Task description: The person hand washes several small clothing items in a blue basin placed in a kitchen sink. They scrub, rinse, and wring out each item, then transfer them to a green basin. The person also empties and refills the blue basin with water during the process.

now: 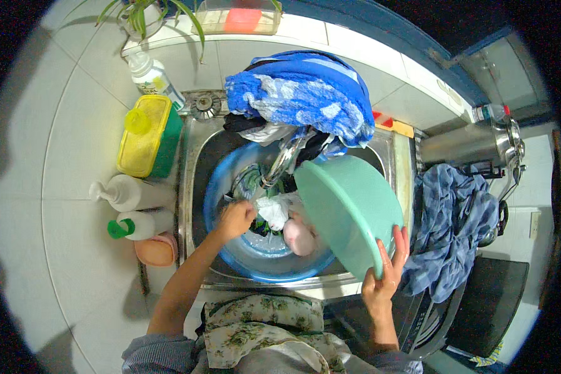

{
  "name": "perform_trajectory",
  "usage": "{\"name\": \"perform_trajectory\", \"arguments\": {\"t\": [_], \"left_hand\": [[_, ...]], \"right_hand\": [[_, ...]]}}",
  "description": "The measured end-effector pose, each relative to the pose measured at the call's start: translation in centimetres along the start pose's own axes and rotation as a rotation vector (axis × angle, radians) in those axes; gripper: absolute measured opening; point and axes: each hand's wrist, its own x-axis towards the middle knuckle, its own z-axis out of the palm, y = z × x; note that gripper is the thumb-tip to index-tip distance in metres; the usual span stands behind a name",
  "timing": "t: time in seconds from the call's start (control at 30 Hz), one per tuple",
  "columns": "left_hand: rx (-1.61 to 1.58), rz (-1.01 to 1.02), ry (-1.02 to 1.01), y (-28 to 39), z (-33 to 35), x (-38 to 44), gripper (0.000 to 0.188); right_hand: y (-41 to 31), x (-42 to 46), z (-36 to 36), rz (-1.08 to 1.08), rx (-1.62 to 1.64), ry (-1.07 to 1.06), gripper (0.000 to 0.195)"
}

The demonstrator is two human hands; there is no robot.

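My right hand [384, 276] grips the rim of a light green plastic basin [369, 205], which is tilted over the right side of a blue basin [276, 276] in the sink. Over the left part of the blue basin is my left hand [236, 219], fingers curled; whether it holds anything is unclear. Wet clothes lie in the blue basin, among them a white cloth [273, 212] and a pale pink piece [299, 237]. The metal faucet [285, 161] reaches over them. Blue and white fabric [308, 98] is heaped behind the faucet.
Left of the steel sink stand a green box with a yellow lid [142, 135], a white pump bottle [131, 192], a green-capped bottle [142, 226] and an orange soap dish [156, 250]. Plaid cloth [453, 229] and a steel kettle [463, 142] are on the right. A potted plant [142, 18] sits upper left.
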Motion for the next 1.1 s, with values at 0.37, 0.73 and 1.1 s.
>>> {"name": "perform_trajectory", "arguments": {"t": [0.37, 0.73, 1.1], "left_hand": [[0.915, 0.115, -0.222, -1.2, -2.5, -4.7, 0.016], [0.781, 0.122, -0.064, -1.9, -2.3, -1.7, 0.025], [0.51, 0.071, 0.123, -0.9, 2.8, 8.7, 0.037]], "right_hand": [[4.4, -1.9, -1.0, -0.257, 0.059, -0.02, 0.022], [6.3, -4.3, -0.3, -0.207, 0.187, 0.126, 0.016], [7.2, -3.2, -0.9, 0.236, 0.243, 0.309, 0.039]]}}
